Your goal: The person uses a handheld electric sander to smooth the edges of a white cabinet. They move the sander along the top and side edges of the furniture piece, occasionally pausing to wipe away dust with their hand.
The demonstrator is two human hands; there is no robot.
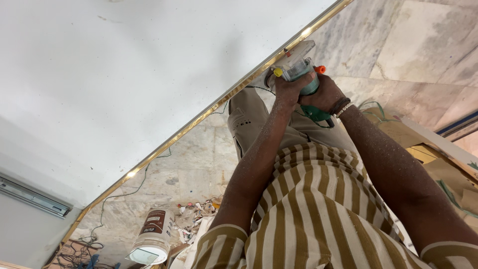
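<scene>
Both my hands grip a small teal-green power trimmer point(300, 64) with a clear base, a yellow knob and an orange button. My left hand point(288, 93) wraps its near side, and my right hand point(326, 95), with bracelets at the wrist, holds its body from the right. The tool sits against the gold strip point(199, 117) that runs along the edge of a large white panel point(124, 74). Fine dust covers both forearms. My striped shirt and beige trousers fill the lower middle.
A marble floor point(199, 169) lies below. A white jar with a brown label point(152, 237) stands by scraps and tangled wires at the lower left. Cardboard and board pieces point(438, 159) lie on the right. A metal rail point(31, 197) is fixed to the panel's side.
</scene>
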